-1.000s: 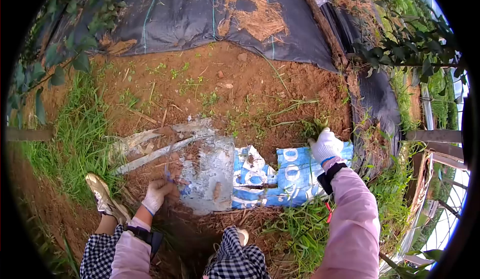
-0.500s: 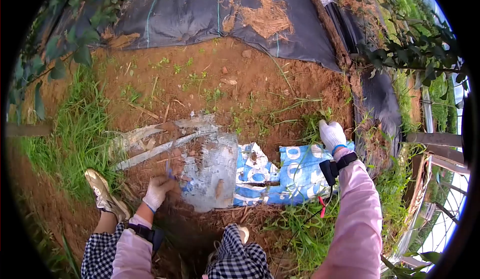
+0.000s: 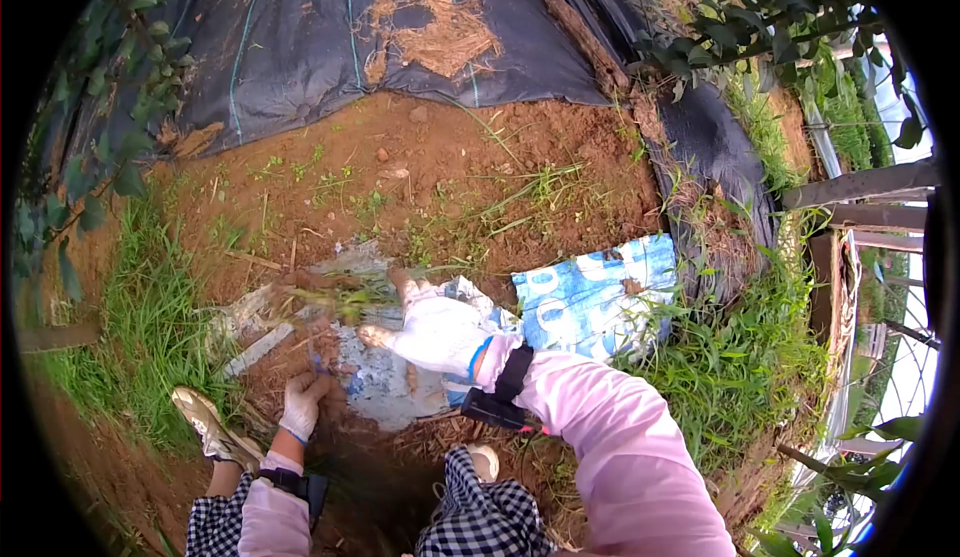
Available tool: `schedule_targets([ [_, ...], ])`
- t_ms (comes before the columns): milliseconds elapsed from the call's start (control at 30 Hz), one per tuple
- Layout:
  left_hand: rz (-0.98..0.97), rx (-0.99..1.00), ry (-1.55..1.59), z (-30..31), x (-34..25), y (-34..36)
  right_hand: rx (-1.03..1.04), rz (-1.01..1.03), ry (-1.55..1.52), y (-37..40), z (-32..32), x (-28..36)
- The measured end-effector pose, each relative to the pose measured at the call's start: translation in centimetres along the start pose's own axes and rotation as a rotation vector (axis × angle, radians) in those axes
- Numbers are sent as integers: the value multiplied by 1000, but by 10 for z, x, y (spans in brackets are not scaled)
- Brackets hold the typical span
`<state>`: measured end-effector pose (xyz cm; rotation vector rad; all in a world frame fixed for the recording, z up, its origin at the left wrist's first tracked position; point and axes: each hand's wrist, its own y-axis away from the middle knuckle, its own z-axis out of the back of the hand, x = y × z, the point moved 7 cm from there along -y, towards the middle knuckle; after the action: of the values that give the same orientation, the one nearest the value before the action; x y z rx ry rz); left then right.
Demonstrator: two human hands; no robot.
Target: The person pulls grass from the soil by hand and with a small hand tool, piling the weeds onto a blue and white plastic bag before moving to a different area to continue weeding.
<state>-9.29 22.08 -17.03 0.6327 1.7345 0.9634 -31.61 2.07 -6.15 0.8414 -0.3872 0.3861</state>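
Inspection runs from the left edge of the frame. A grass strip (image 3: 150,307) borders bare red soil, and a muddy shoe (image 3: 205,415) is planted at its lower end. Just right of the shoe, low in the frame, the left hand (image 3: 303,405) rests on the ground, gloved, with fingers curled closed. A thin bluish object (image 3: 318,364) rises from the fist; it is too small to identify. Above that hand lies a torn silvery sheet (image 3: 385,382) with loose strips pointing left. At centre left, over the sheet's upper edge, is a tuft of weeds (image 3: 335,299). Its long axis runs roughly level, leaf ends to the left and root end to the right. The root end meets the right hand (image 3: 435,332), also gloved, which reaches across from the right on a pink sleeve (image 3: 610,427). Thumb and forefinger stand apart with the root end in the gap between them. The frame is blurred there, so it cannot be told whether the remaining fingers clamp the tuft. The tuft lies directly left of the right hand and touches it, and sits above and apart from the left hand, so the right hand is the nearer. Right of the wrist a blue-and-white sack (image 3: 595,297) lies flat. Beyond it, black ground cloth (image 3: 705,147) runs toward the upper right.
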Motion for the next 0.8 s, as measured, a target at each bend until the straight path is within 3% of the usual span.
schedule_targets([
  [33, -14, 1, 0, -3, -2, 1, -1, -6, -38, 22, 25, -3],
  [100, -23, -52, -38, -7, -7, 6, -256, -16, 83, 41, 37, -61],
  [167, -38, -42, -58, -8, -8, 6, -375, -277, 437, 74, 45, -150],
  [200, -48, -8, -55, -4, -4, 1, -239, -525, 622, 92, 42, -202],
  [233, -56, 23, -49, 1, 1, -3, -167, -718, 579, 119, 49, -238],
  [267, -58, 44, -27, 2, 4, -6, -98, -819, 639, 137, 40, -286],
  [300, -58, 41, -32, 2, 5, -6, 22, -973, 529, 156, 47, -302],
  [333, -59, 38, -39, 1, 5, -6, -1, -1016, 461, 169, 57, -306],
  [400, -50, 60, 8, 4, 8, -9, 26, -929, 448, 170, 50, -313],
  [467, -41, 1, -37, 1, 4, -4, 168, -645, 487, 148, 19, -277],
  [567, -51, -13, -62, 0, 4, -5, 387, -184, 535, 155, -28, -153],
  [633, -59, 10, -57, 2, 3, -7, 185, -330, 416, 154, -7, -163],
  [700, -70, 18, -13, 2, 7, -7, -184, -584, 563, 157, 22, -225],
  [733, -70, -38, -39, -1, 4, -3, -419, -591, 620, 163, 30, -269],
  [767, -71, -94, -67, -10, -5, 3, -148, -960, 499, 174, 49, -281],
  [800, -72, -150, -95, -14, -10, 8, -232, -941, 455, 181, 38, -322],
])
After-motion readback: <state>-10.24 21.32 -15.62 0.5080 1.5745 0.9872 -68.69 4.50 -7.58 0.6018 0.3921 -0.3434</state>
